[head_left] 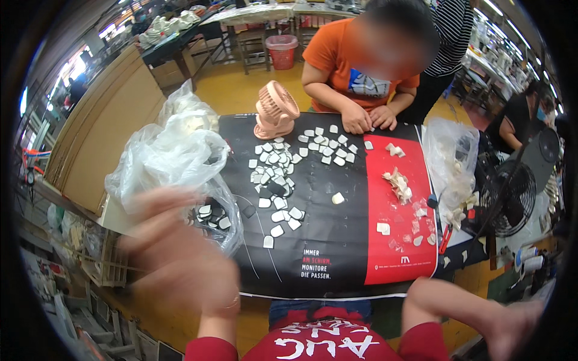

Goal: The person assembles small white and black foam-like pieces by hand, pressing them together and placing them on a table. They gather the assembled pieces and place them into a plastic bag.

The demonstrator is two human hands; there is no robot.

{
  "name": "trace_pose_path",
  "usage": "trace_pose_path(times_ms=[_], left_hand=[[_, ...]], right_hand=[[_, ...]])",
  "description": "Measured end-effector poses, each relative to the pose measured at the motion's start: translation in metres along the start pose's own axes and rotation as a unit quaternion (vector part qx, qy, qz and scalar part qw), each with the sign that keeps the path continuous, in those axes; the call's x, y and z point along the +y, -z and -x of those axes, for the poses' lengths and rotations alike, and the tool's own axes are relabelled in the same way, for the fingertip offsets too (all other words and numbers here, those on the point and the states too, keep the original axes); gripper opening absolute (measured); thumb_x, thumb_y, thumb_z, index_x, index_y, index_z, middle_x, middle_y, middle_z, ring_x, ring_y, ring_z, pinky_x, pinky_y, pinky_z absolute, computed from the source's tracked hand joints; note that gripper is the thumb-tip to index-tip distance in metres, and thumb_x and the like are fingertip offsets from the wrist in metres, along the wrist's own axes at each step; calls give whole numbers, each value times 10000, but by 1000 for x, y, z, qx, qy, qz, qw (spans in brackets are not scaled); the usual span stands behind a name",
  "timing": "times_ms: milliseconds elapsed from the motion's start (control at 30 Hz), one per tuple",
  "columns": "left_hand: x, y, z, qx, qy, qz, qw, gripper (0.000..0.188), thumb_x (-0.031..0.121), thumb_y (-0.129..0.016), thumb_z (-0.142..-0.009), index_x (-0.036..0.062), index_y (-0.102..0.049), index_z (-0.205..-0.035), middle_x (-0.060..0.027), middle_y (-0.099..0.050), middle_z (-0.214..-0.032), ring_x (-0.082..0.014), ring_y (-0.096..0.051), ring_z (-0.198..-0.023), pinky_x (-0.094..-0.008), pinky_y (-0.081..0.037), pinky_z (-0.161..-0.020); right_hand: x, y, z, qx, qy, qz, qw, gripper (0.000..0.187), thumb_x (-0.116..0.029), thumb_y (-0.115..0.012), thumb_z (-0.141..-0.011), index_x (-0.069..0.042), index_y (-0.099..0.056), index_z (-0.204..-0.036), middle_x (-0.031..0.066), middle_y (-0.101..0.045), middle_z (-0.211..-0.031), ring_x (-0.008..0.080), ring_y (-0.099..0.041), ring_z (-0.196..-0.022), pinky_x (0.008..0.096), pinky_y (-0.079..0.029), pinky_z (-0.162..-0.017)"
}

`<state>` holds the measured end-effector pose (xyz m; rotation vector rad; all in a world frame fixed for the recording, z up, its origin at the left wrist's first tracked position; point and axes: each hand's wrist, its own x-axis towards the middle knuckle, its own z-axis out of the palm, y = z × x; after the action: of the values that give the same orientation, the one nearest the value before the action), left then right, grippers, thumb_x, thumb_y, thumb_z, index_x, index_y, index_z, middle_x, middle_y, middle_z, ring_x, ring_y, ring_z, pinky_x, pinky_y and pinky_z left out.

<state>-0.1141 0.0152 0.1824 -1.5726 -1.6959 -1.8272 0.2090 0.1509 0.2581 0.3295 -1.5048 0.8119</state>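
Observation:
My left hand (174, 246) is raised over the left edge of the table, smeared by motion, so its fingers cannot be made out. Close behind it is a clear plastic bag (174, 156), with dark and white pieces (214, 216) at its open end. My right hand (512, 331) is off the table at the lower right, blurred, and whatever it may hold does not show. Small white rounded pieces with dark edges (277, 162) lie heaped mid-table on the black part of the printed sheet (337, 240). A lone cream piece (338, 198) lies apart from them.
Across the table a person in an orange shirt (337, 54) handles small pieces. A peach desk fan (276, 111) stands at the far edge. Cream scraps (398, 183) lie on the red part. To the right are another plastic bag (451, 156), a red cutter (445, 239) and a black fan (509, 192).

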Motion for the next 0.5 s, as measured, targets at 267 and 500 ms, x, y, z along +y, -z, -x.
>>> trace_pose_path(times_ms=[267,500], left_hand=[[-79,-52,177,-319,224,-314,866,1194,591,-768,-771,-93,-148,-1529,-407,-113,-1542,-557,-144,-1444,-632,-182,-1147],[-124,-91,169,-247,270,-369,854,1306,817,-614,-734,-85,-122,-1541,-404,-50,-1565,-568,-45,-1461,-659,-100,-1156]], right_hand=[[261,-61,148,-248,-386,216,862,397,-243,-729,-889,-12,-641,-1199,159,-648,-1183,315,-631,-1110,388,-488,-960],[408,-128,177,-353,-294,335,823,682,-616,-701,-801,-111,-647,-1257,158,-534,-1387,338,-445,-1324,487,-346,-1071]])
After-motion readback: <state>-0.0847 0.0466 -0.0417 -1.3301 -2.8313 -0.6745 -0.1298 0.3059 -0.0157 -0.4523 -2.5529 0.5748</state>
